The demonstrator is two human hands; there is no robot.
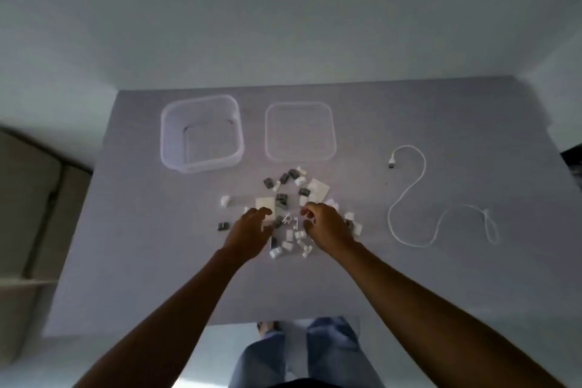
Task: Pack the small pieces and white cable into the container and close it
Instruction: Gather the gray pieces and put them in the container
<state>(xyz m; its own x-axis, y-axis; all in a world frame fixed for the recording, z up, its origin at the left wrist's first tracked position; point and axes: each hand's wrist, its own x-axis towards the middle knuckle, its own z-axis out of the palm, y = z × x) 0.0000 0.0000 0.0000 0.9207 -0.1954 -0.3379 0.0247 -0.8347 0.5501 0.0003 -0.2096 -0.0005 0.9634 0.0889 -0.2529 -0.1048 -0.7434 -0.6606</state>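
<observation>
A pile of small grey and white pieces (285,195) lies scattered in the middle of the grey table (126,230). My left hand (248,235) hovers over the pile's left part with fingers spread and slightly curled. My right hand (327,230) rests over the pile's right part, fingers curled above some pieces; whether it grips any is unclear. A clear square container (201,132) stands open at the back left, with nothing visible inside. Its clear lid (300,132) lies flat to the right of it. A white cable (419,198) snakes loosely across the table on the right.
A single dark piece (223,226) lies apart at the pile's left. The table's near edge is just in front of my jeans-clad legs (302,353). A brown piece of furniture (31,214) stands to the left of the table.
</observation>
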